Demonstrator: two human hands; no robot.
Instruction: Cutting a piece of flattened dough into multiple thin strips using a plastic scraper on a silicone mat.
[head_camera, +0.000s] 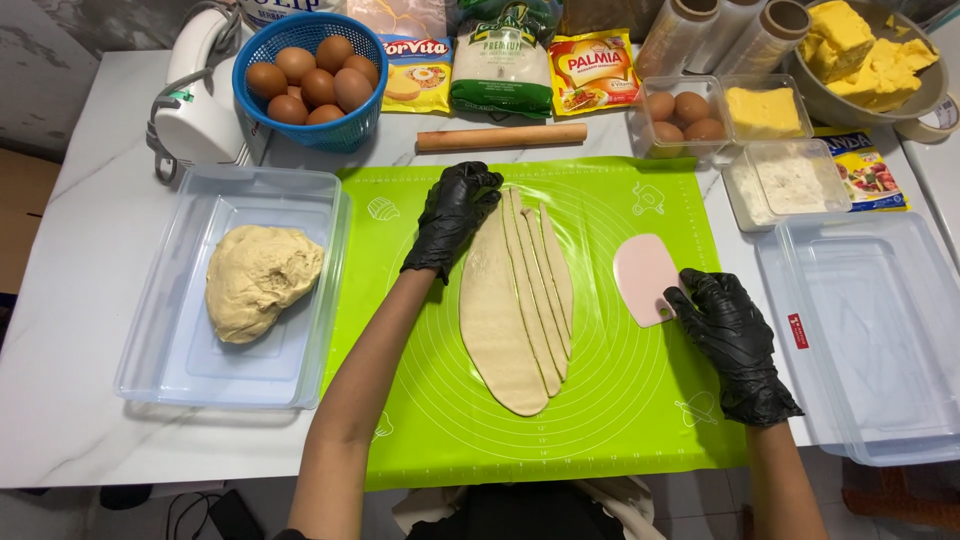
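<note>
Your left hand (455, 215) presses curled fingers on the cut dough (515, 300); right hand (728, 325) grips the scraper (645, 278). Left tub (160, 330) holds a dough ball (260, 280); basket (350, 135) holds eggs (310, 80).

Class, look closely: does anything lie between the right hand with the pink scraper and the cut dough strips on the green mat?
Nothing visible does. Only bare green mat separates the pink scraper, held by the right hand, from the cut dough strips. The left hand rests at the dough's far end.

Head-worn view, steeply down, close.
</note>
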